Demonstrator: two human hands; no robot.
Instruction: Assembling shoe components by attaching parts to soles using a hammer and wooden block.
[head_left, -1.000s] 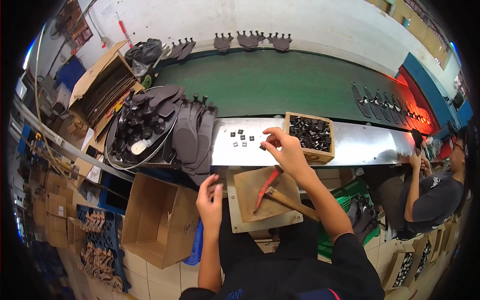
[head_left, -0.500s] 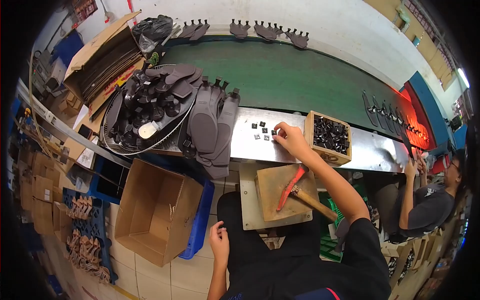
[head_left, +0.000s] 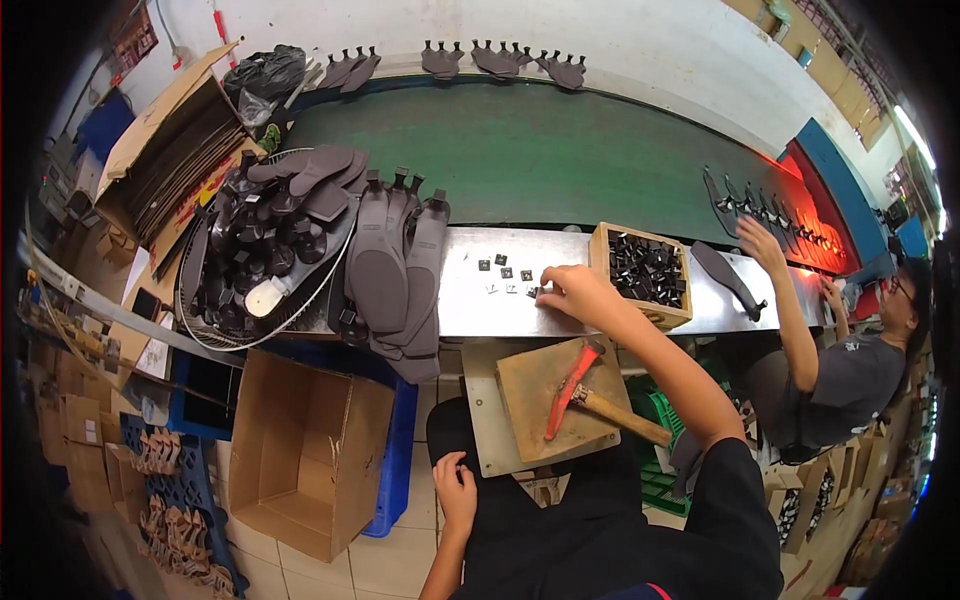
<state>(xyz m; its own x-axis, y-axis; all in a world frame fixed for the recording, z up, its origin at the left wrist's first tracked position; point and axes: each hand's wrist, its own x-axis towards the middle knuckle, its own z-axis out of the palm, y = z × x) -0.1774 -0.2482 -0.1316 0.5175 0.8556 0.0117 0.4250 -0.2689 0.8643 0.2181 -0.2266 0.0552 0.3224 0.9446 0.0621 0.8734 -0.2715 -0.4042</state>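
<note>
Pinching: I set right hand [head_left: 572,290] fingertips on one clip [head_left: 533,292] (keep low).
Left hand [head_left: 457,493]: loosely curled, holding nothing, on lap.

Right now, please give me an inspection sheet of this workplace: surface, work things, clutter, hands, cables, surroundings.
Surface: metal shelf beside a green conveyor belt.
Work things: small dark square pieces lie scattered on the shelf; a wooden box holds more of them.
Clutter: dark shoe soles are piled at the left; a red-headed hammer lies on a wooden block.
Hands: right hand rests on the shelf at the square pieces; left hand rests on the lap, holding nothing.
Cables: nothing seen.
Surroundings: open cardboard box on the floor; a co-worker reaches to the belt at the right.
</note>
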